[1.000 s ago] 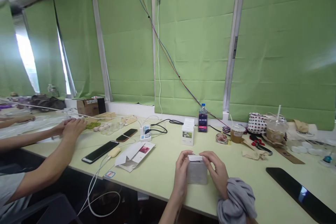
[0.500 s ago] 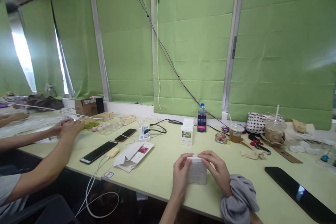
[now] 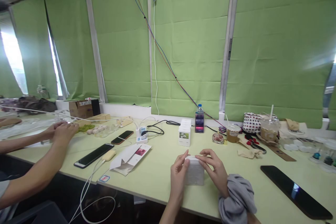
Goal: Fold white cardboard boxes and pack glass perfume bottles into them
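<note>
A small whitish box stands upright near the table's front edge, between my hands. My left hand grips its upper left corner, thumb against the near face. From the right, my right hand holds the top right corner with thumb and fingers; a grey scrunchie is round that wrist. Behind the box are white cartons in a row, the front one with a picture on it. An opened white paper packet lies to the left.
Phones and a power strip with cables lie left. Another person's hands are at far left. A bottle and drink cups stand behind; a large black phone lies right.
The whole view has shifted slightly, so things appear further left. My left index finger has lifted off the box top; both hands stay at the box.
</note>
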### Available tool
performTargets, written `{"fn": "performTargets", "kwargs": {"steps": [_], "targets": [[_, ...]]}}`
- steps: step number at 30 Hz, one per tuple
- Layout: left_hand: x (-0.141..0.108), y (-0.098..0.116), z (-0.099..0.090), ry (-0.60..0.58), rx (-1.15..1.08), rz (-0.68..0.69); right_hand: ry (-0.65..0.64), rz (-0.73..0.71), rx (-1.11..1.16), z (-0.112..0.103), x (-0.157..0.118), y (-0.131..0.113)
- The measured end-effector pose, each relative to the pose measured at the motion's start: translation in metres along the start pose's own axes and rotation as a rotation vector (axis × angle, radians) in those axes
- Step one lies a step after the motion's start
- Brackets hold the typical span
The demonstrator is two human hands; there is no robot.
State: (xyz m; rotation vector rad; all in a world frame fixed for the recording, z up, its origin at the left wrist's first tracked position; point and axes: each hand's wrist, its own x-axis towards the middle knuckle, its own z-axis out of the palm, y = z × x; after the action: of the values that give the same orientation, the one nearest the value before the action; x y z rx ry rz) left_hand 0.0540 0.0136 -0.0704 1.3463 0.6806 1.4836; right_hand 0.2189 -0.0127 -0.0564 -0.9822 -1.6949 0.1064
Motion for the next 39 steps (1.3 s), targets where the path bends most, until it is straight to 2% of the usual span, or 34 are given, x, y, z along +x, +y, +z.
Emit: {"fn": "performTargets", "kwargs": {"steps": [6, 15, 23, 27, 31, 34, 39], "targets": [[-0.001, 0.005, 0.003, 0.019, -0.035, -0.035, -0.13, 0.014, 0.112, 0.0, 0.001, 0.006], [0.001, 0.004, 0.0, -0.02, -0.035, -0.044, -0.056, 0.137, 0.218, 0.005, 0.001, 0.001], [-0.007, 0.01, 0.012, 0.053, -0.022, -0.048, -0.2, 0.029, 0.181, -0.012, 0.008, -0.005], [-0.004, 0.01, 0.005, -0.018, -0.019, -0.041, -0.189, 0.016, 0.117, -0.01, 0.007, -0.007], [-0.003, 0.011, -0.001, -0.06, -0.014, -0.03, -0.183, -0.041, 0.068, -0.005, 0.004, 0.001], [-0.005, 0.01, 0.001, -0.037, -0.02, -0.021, -0.212, -0.083, 0.064, -0.005, 0.003, 0.009], [-0.007, 0.007, 0.008, 0.064, -0.035, -0.055, -0.207, -0.085, 0.086, -0.007, 0.002, 0.011]]}}
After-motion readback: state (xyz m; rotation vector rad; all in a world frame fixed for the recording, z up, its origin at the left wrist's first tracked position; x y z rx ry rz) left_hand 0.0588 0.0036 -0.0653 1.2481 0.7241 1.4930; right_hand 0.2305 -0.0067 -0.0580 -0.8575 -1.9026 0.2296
